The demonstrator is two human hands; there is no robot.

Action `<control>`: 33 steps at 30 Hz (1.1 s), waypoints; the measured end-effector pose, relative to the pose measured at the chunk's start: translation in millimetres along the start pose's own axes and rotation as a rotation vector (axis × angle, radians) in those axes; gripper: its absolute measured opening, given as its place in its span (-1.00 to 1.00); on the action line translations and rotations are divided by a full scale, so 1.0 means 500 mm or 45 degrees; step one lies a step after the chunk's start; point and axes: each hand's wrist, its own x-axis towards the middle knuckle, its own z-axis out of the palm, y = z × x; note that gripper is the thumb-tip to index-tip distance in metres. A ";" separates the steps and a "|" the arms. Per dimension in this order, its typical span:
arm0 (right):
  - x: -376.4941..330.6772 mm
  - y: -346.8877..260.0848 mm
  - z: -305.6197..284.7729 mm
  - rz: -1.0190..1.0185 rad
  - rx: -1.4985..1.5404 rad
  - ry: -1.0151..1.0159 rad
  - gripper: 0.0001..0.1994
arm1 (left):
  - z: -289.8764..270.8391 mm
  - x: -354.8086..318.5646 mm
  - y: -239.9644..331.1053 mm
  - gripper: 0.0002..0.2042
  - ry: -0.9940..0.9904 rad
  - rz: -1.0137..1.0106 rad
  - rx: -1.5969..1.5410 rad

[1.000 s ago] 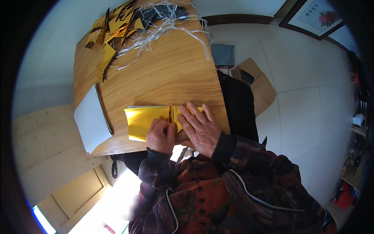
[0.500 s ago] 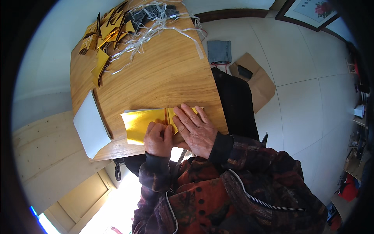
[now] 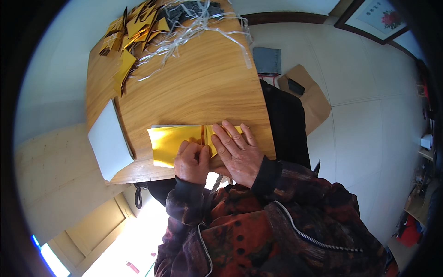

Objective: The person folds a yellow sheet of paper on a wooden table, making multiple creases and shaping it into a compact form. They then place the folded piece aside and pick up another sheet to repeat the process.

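A shiny gold sheet of paper (image 3: 168,142) lies near the front edge of the wooden table, with an upright crease or narrow fold near its middle. A pale edge shows behind its far side. On the sheet, just left of the crease, my left hand (image 3: 191,162) is closed, its curled fingers and thumb gripping the paper by the crease; the fingertips are partly hidden. My right hand (image 3: 241,158) rests flat over the right part of the sheet, fingers stretched out and slightly apart, covering much of that side.
A white stack of sheets (image 3: 110,141) sits at the table's left edge. Folded gold pieces (image 3: 140,27) are heaped at the far left, beside tangled clear plastic strips (image 3: 184,39) and a dark grey bundle (image 3: 184,13). On the floor to the right lies brown cardboard (image 3: 314,99).
The whole view has shifted slightly, moving the scene a little to the right. Both hands keep nearly the same places on the gold paper.
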 end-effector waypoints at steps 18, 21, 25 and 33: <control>0.001 -0.003 -0.003 -0.014 -0.092 -0.057 -0.24 | 0.001 -0.002 -0.012 -0.88 0.062 0.108 -0.017; 0.003 -0.004 -0.002 -0.039 -0.141 -0.041 -0.27 | 0.004 -0.003 -0.018 -0.89 0.066 0.129 0.025; 0.002 -0.002 -0.001 -0.034 -0.165 -0.079 -0.26 | 0.013 -0.008 -0.018 -0.85 0.147 0.112 0.020; 0.001 0.000 0.007 -0.062 -0.275 -0.084 -0.28 | 0.016 -0.005 -0.023 -0.92 0.150 0.043 -0.010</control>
